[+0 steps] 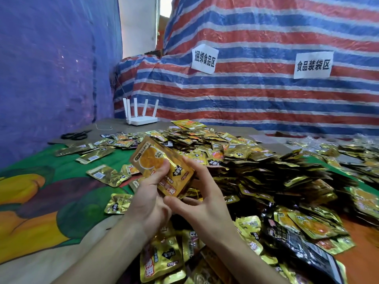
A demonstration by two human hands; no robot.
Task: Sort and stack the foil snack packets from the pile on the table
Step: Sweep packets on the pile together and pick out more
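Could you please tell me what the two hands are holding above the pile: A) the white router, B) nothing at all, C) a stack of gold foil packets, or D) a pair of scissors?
C: the left hand and the right hand both grip a stack of gold foil packets over the pile.

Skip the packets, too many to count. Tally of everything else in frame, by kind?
Paper signs: 2
Router: 1
Scissors: 1
Hands: 2, left hand and right hand, both gripping one packet stack
Total: 6
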